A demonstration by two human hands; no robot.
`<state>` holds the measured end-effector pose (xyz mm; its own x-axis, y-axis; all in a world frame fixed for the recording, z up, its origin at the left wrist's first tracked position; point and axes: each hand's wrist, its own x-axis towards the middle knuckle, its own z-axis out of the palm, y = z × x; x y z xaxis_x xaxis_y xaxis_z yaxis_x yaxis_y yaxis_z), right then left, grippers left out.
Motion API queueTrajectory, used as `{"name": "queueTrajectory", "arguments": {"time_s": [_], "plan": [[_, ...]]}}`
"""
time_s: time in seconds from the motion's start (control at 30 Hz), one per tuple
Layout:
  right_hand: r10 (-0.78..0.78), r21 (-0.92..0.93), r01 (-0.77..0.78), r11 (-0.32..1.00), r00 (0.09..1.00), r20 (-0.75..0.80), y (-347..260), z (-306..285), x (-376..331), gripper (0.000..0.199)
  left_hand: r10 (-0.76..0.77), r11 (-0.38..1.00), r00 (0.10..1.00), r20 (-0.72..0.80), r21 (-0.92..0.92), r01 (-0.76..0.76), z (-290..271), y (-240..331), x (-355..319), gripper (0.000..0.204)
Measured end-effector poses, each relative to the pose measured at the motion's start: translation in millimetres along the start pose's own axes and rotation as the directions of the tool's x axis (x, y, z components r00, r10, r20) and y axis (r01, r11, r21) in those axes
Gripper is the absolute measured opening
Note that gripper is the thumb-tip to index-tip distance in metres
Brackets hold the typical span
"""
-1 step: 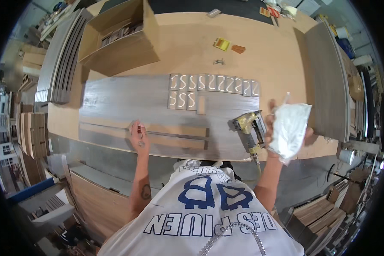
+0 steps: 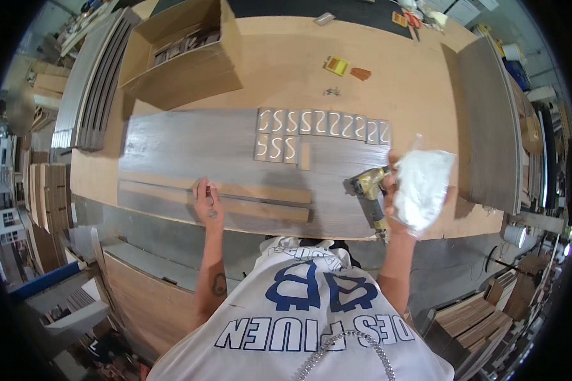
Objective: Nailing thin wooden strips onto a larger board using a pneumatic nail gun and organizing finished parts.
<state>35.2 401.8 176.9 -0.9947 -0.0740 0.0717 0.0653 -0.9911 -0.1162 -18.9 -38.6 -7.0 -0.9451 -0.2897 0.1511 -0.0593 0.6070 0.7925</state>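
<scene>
The tan worktop (image 2: 279, 63) lies beyond my right hand (image 2: 394, 206); that hand grips a white pouch (image 2: 424, 189), likely soft, best cupped broadly; I can't tell whether my left hand (image 2: 208, 202) is closed.

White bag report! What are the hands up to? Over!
Right hand holding white bag. Left hand by brown strips, contact unclear. Yellow power tool partly hidden by right hand.

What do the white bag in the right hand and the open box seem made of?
The white bag looks like glossy plastic film, judging by its wrinkles and shine. The open box is matte brown, probably cardboard, given its thin walls.
</scene>
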Motion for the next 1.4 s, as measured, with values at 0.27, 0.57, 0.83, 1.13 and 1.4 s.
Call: {"name": "queueTrajectory", "arguments": {"time_s": [0.27, 0.57, 0.83, 1.13, 1.4], "plan": [[-0.17, -0.681, -0.358, 0.639, 0.797, -0.579, 90.1, -53.8, 69.2, 0.059, 0.187, 0.941, 0.98, -0.069, 0.299, -0.158, -17.5, -31.5, -3.4, 0.035], [-0.43, -0.756, -0.581, -0.303, 0.791, -0.436, 91.7, -95.2, 94.2, 0.061, 0.209, 0.917, 0.977, -0.049, 0.356, -0.179, -14.5, -25.8, -6.8, 0.037], [-0.39, -0.669, -0.543, -0.507, 0.837, -0.384, 95.5, -94.0, 104.9, 0.067, 0.246, 0.904, 0.967, -0.061, 0.374, -0.207, -14.8, -22.6, -4.5, 0.036], [-0.376, -0.677, -0.538, -0.502, 0.841, -0.39, 94.0, -105.9, 102.7, 0.064, 0.222, 0.912, 0.974, -0.044, 0.363, -0.192, -14.3, -24.1, -6.2, 0.037], [-0.386, -0.671, -0.531, -0.518, 0.844, -0.371, 93.4, -103.3, 101.7, 0.06, 0.234, 0.914, 0.971, -0.052, 0.352, -0.202, -13.5, -23.9, -5.4, 0.036]]}}
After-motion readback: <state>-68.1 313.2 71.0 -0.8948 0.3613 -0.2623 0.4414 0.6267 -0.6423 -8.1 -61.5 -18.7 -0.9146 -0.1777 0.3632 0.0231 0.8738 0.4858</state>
